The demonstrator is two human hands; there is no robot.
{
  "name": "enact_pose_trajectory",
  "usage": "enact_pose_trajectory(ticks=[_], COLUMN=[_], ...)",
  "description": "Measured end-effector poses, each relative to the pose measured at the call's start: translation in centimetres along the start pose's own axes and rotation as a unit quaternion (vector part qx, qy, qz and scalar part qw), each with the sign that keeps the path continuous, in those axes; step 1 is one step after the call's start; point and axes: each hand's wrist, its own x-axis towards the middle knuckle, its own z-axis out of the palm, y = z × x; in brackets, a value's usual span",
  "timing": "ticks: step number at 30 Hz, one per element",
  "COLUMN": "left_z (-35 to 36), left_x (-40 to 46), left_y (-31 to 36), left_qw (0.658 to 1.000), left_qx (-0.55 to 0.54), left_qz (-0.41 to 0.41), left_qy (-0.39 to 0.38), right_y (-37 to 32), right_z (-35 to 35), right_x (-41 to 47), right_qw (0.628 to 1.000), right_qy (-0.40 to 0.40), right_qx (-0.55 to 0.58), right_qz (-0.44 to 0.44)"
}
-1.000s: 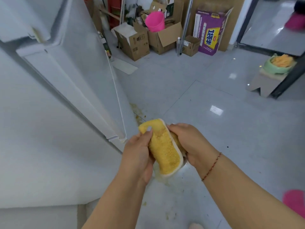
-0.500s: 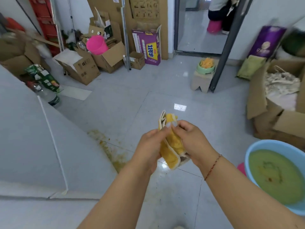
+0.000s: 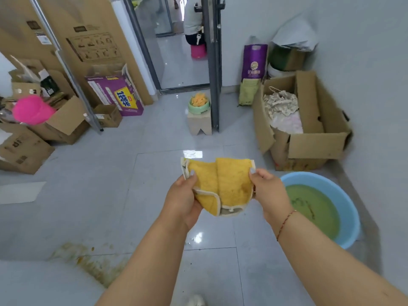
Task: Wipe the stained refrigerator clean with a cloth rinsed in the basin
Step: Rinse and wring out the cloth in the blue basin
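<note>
A yellow cloth (image 3: 223, 184) with a white edge hangs spread between my two hands above the floor. My left hand (image 3: 183, 196) grips its left side, thumb on top. My right hand (image 3: 268, 191) pinches its right side. A light blue basin (image 3: 344, 195) of murky green water stands on the floor just right of my right hand. The white refrigerator (image 3: 33, 283) shows only as a pale surface at the bottom left corner.
A brownish-yellow spill (image 3: 88, 259) lies on the grey tiles at lower left. Cardboard boxes (image 3: 55, 122) and a pink bucket (image 3: 33, 109) crowd the left. An open box of rags (image 3: 298, 129) is right. A green bowl (image 3: 198, 104) sits on a small stool by the door.
My view has swung right, from the refrigerator toward the basin. My hands have pulled apart and unfolded the bunched cloth into a spread sheet.
</note>
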Motion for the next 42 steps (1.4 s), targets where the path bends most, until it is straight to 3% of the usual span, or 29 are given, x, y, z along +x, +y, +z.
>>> enact_pose_trajectory(ticks=[13, 20, 25, 32, 42], left_z=[14.9, 21.7, 25.5, 29.4, 32.9], left_x=[13.5, 21.3, 24.4, 27.5, 29.6], left_y=[-4.0, -9.6, -14.6, -21.3, -28.4], left_qw=[0.979, 0.915, 0.876, 0.817, 0.707], left_qx=[0.138, 0.350, 0.424, 0.524, 0.649], left_qz=[-0.090, -0.104, -0.093, -0.026, -0.069], left_qy=[-0.121, -0.172, -0.211, -0.238, -0.271], right_y=[3.3, 8.4, 12.7, 18.3, 21.4], right_z=[-13.9, -19.0, -22.6, -27.7, -34.3], right_x=[11.8, 15.9, 17.4, 18.5, 20.5], right_qw=[0.951, 0.913, 0.882, 0.860, 0.885], right_qy=[0.287, 0.350, 0.387, 0.368, 0.218], right_qx=[-0.011, -0.047, -0.065, -0.094, -0.232], right_qz=[0.118, 0.205, 0.261, 0.340, 0.341])
